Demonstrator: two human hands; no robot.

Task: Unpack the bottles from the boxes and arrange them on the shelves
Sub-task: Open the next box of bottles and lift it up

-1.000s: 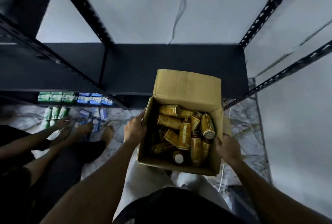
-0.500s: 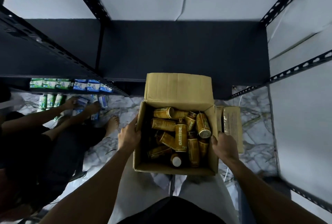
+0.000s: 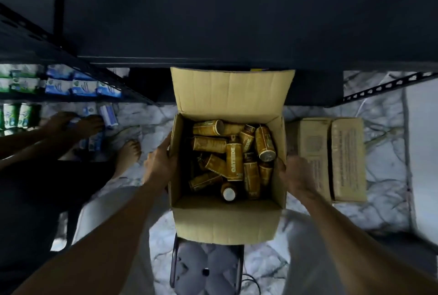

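Just lowered open brown cardboard box (image 3: 227,221) against dark metal shelf unit (image 3: 213,22). Sat level with the shelf board a second ago, now hangs in front of and below its front edge, over white marble-patterned floor (image 3: 265,271). Tipped head view down as well, losing the white wall from top of frame.

Newly shows closed brown cardboard box (image 3: 331,159) lying on floor just right of the open one. Also shows grey padded stool (image 3: 206,268) directly under the open box's near wall; cannot tell if touching.

Keeps same two-sided grip: left hand (image 3: 161,164) clamped on outer left wall with thumb up at rim, right hand (image 3: 296,174) curled over right rim.

Still carries same jumble of golden-brown labelled bottles (image 3: 234,162) inside, mostly on their sides, one cap-up near front. None on the shelf yet.

At far left, another person's hand (image 3: 90,124) on blue and green cartons (image 3: 83,86), barely shifted.

Reads as setting box down on stool or floor before unpacking. Barely started for this box; likely needs one hand freed next to pull the first bottle.
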